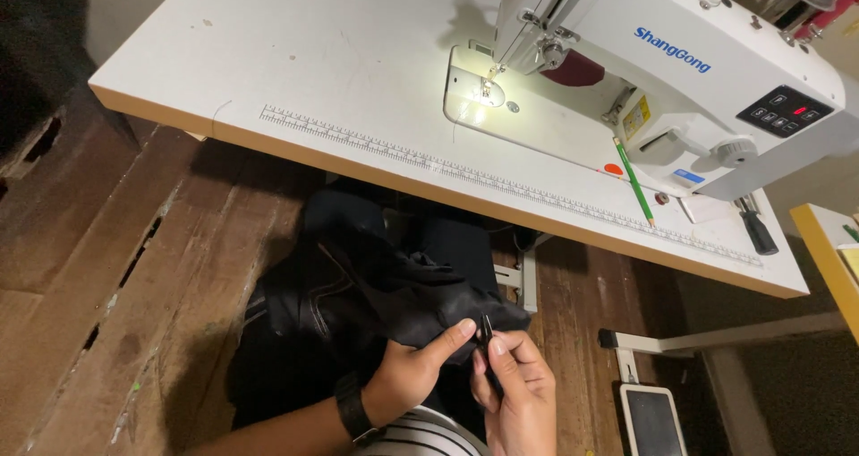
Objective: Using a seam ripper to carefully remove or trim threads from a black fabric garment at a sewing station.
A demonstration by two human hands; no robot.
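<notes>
My left hand grips a bunched black fabric piece that lies over my lap, below the table's front edge. A dark wristband sits on that wrist. My right hand pinches a small thin black tool, held upright against the fabric's edge right beside my left thumb. The tool's tip is hard to make out against the dark cloth.
A white sewing machine with its needle lamp lit stands on the white table, which has a ruler strip along its front edge. A green pencil and a black-handled screwdriver lie at right. A foot pedal rests on the wooden floor.
</notes>
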